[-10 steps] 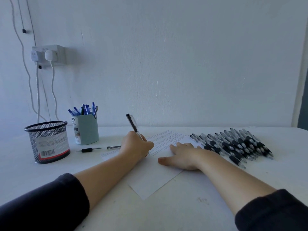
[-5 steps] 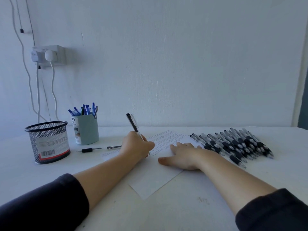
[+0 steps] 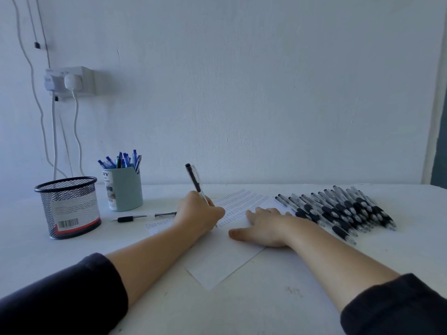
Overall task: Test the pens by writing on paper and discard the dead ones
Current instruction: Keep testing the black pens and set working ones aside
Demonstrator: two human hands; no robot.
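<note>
A white sheet of paper (image 3: 217,264) lies at the table's centre, its far part covered with rows of small pen marks. My left hand (image 3: 197,213) grips a black pen (image 3: 194,181) with its tip down on the paper; the tip is hidden behind my fingers. My right hand (image 3: 264,226) lies flat on the paper with fingers spread, holding the sheet down. A pile of several black pens (image 3: 338,209) lies right of the paper. One black pen (image 3: 145,216) lies loose on the table left of my left hand.
A black mesh bin (image 3: 69,206) with a barcode label stands at the left. Behind it is a light blue cup (image 3: 125,189) holding several blue pens. A wall socket (image 3: 70,81) with cables hangs above the bin. The wall runs along the table's far edge.
Almost nothing differs; my left hand with the pen has shifted very slightly on the paper. My right hand stays flat on the sheet.
</note>
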